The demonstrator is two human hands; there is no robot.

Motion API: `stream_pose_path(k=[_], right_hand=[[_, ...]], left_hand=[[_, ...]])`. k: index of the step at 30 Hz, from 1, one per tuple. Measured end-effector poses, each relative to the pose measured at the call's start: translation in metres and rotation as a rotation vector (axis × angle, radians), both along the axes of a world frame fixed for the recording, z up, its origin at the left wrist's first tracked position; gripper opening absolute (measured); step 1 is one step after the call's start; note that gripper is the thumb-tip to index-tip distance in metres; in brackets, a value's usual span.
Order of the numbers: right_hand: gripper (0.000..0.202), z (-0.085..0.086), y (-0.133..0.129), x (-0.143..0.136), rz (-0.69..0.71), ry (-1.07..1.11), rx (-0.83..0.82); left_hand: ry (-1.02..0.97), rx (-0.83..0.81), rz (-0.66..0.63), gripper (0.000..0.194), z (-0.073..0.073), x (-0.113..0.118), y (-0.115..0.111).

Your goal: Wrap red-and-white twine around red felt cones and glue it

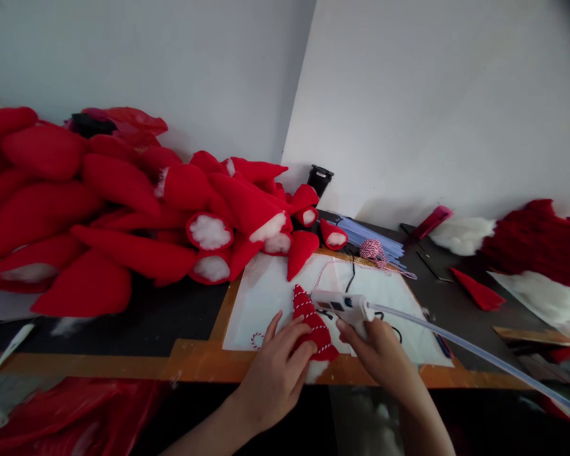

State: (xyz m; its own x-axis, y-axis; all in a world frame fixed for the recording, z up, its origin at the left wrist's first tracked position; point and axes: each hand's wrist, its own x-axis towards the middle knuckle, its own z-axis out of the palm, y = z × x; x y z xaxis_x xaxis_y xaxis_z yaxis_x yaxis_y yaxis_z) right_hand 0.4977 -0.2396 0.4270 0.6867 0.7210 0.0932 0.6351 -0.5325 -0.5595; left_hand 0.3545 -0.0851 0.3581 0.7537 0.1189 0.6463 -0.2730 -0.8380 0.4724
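A red stuffed cone (311,316) wound with red-and-white twine lies on white paper (261,297) near the table's front edge. My left hand (282,361) presses on its left side, the fingers closed around the lower part. White stuffing shows at the cone's bottom. In my right hand (377,348) is a white glue gun (349,307), gripped by its handle, with the nozzle pointing left at the upper part of the cone. A long clear glue stick (465,345) runs out of the gun's back to the right. A twine loop (257,341) lies left of my left hand.
Many red stuffed cones (123,183) are heaped at left and centre. Behind the paper are a twine ball (371,249), lilac strips (361,233) and a black cup (320,180). White fluff (463,234) and dark red plush (536,240) lie at right.
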Motion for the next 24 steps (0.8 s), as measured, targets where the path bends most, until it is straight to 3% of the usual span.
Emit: stream_pose_path(k=[8, 19, 24], right_hand=[[0.041, -0.01, 0.015, 0.008, 0.007, 0.013, -0.031], [0.035, -0.003, 0.013, 0.006, 0.003, 0.002, -0.004], [0.041, -0.004, 0.003, 0.009, -0.026, 0.052, 0.026]], left_hand=[[-0.007, -0.019, 0.006, 0.025, 0.0, 0.0, -0.001], [-0.006, -0.035, -0.006, 0.025, 0.002, 0.002, 0.0], [-0.013, -0.048, -0.02, 0.041, -0.005, -0.005, -0.001]])
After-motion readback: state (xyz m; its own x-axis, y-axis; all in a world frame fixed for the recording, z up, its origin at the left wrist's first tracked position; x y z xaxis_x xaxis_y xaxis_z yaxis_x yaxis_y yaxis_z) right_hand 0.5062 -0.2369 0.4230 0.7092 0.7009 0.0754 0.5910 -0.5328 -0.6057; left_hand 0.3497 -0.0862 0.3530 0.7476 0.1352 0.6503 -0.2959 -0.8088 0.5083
